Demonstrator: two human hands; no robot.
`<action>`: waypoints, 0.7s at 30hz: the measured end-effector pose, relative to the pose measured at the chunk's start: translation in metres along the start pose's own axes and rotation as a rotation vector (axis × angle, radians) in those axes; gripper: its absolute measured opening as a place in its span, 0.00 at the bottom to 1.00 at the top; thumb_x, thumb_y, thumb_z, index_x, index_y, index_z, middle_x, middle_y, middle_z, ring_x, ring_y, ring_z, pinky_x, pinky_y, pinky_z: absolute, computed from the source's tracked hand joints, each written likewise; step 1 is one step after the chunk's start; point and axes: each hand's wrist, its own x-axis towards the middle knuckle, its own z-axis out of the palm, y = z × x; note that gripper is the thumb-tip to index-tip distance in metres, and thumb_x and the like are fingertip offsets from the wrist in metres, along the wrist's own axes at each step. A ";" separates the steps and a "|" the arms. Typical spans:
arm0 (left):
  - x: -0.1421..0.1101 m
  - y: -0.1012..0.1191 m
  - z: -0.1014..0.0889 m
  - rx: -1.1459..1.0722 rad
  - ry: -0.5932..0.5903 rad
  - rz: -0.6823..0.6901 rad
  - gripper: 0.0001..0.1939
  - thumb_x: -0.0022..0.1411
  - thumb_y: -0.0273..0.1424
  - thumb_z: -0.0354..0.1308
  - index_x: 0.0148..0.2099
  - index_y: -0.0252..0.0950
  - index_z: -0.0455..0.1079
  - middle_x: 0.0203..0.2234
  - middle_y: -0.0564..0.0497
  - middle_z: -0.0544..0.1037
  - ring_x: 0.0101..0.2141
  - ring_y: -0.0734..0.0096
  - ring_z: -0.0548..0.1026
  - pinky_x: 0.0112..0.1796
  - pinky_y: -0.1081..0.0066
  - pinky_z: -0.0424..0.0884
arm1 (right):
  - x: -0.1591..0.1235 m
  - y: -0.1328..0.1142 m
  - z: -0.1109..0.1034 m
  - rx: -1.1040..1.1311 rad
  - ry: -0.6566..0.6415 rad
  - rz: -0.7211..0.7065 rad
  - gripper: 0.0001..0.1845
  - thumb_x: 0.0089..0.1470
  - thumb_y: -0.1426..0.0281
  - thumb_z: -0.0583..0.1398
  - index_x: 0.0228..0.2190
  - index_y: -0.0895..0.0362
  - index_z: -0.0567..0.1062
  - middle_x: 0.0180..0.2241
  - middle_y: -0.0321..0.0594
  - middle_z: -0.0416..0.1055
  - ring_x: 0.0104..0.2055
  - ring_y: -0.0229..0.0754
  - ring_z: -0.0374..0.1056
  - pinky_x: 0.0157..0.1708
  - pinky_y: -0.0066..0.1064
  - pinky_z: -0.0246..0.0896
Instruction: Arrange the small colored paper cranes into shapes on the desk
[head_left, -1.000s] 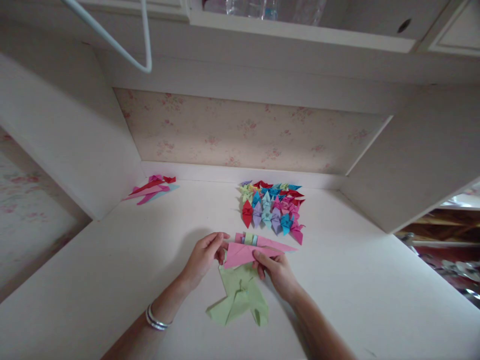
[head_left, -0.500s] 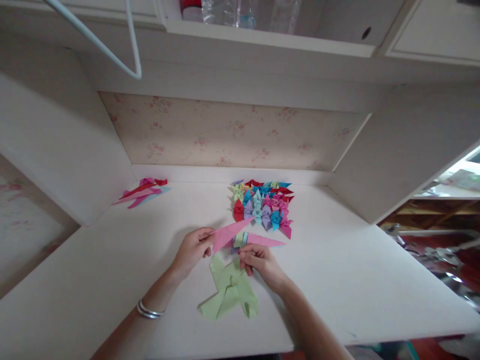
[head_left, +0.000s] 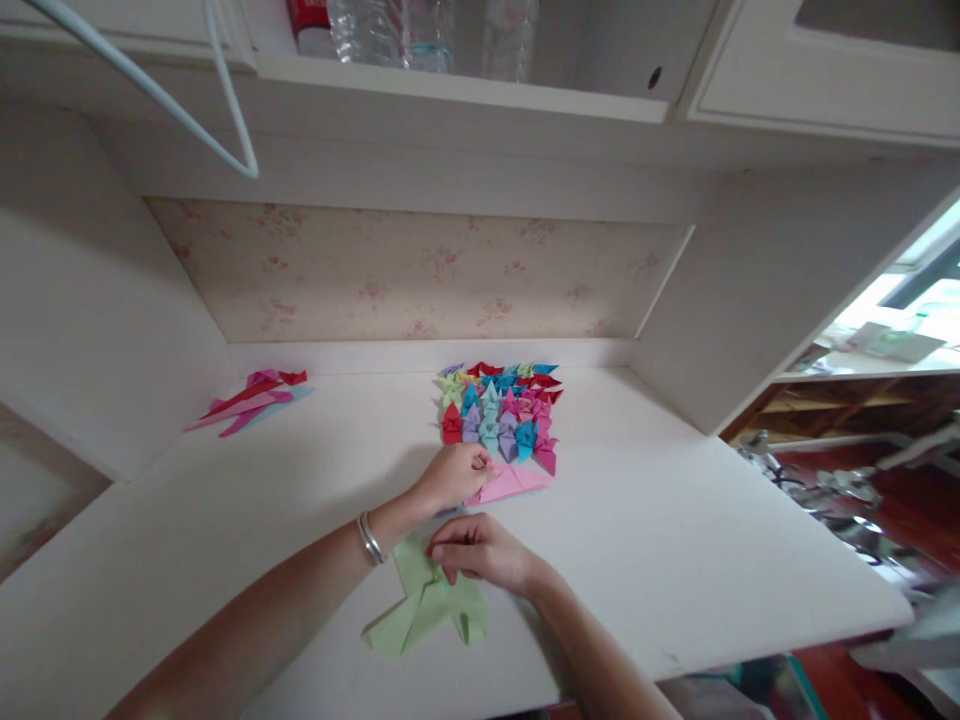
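My left hand [head_left: 454, 474] reaches across to the pink folded paper [head_left: 517, 484], its fingertips closed at the left end. This paper lies just in front of the rows of colourful origami pieces [head_left: 490, 425]. Closer to me, my right hand [head_left: 484, 550] is closed above the light green folded paper [head_left: 431, 610], covering part of its upper side. Whatever its fingertips hold is hidden. Under the pink paper, a pale blue edge shows.
A small pile of pink, red and blue folded papers [head_left: 255, 398] lies at the back left of the white tabletop [head_left: 660, 520]. Overhead, a shelf holds clear plastic bottles [head_left: 431, 35]. A white bent rod [head_left: 172, 100] hangs at the upper left.
My left hand has moved right with the pink paper, laying it over the other pink one and the strip there. My right hand has moved down and left over the green paper. The view has shifted.
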 end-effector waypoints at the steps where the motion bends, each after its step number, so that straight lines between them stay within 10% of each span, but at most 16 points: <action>1: 0.002 0.000 0.003 0.046 -0.012 -0.010 0.11 0.55 0.33 0.57 0.38 0.35 0.74 0.28 0.49 0.80 0.26 0.70 0.76 0.27 0.74 0.66 | 0.000 0.000 0.000 -0.011 -0.007 -0.006 0.19 0.51 0.56 0.64 0.32 0.61 0.77 0.20 0.33 0.68 0.18 0.28 0.51 0.18 0.25 0.40; 12: -0.001 -0.006 0.013 0.514 0.027 0.006 0.16 0.58 0.34 0.56 0.49 0.40 0.71 0.34 0.47 0.80 0.34 0.64 0.77 0.32 0.72 0.65 | 0.005 0.009 -0.001 0.005 -0.026 -0.038 0.21 0.47 0.55 0.66 0.33 0.61 0.78 0.22 0.34 0.69 0.22 0.31 0.59 0.22 0.25 0.46; 21: -0.008 -0.012 0.001 0.299 0.115 0.027 0.10 0.59 0.36 0.55 0.35 0.37 0.74 0.27 0.49 0.79 0.28 0.68 0.75 0.29 0.73 0.62 | 0.003 0.000 -0.003 -0.006 0.046 -0.001 0.20 0.47 0.54 0.66 0.30 0.60 0.78 0.17 0.29 0.61 0.18 0.29 0.53 0.18 0.24 0.44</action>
